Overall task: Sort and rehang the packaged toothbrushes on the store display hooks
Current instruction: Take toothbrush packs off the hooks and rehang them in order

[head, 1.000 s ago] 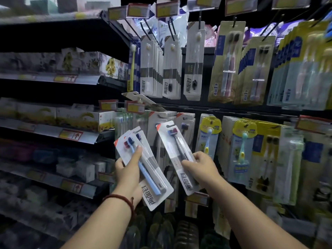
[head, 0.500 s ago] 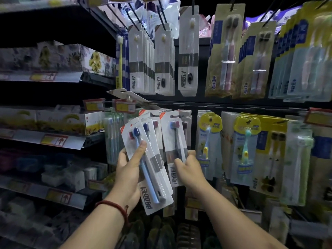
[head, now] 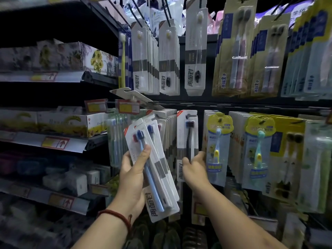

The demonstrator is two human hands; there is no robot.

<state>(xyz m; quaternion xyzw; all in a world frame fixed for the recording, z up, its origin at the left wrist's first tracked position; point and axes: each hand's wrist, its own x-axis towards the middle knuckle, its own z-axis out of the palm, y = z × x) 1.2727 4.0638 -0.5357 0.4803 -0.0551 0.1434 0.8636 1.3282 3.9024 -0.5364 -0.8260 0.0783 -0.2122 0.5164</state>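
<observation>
My left hand grips a small stack of white toothbrush packs, tilted to the left, with a blue brush on the front one. My right hand holds the lower part of a single white pack with a dark brush. That pack hangs upright against the display, its top at a hook. A row of matching white packs hangs just left of it.
Yellow children's brush packs hang right of my right hand. Taller white and gold packs fill the hooks above. One loose white pack lies slanted over red price tags. Shelves of boxes run along the left.
My right hand carried the dark-brush pack up and right from a tilt to upright against the hook. My left hand rose slightly with its stack. The view moved closer.
</observation>
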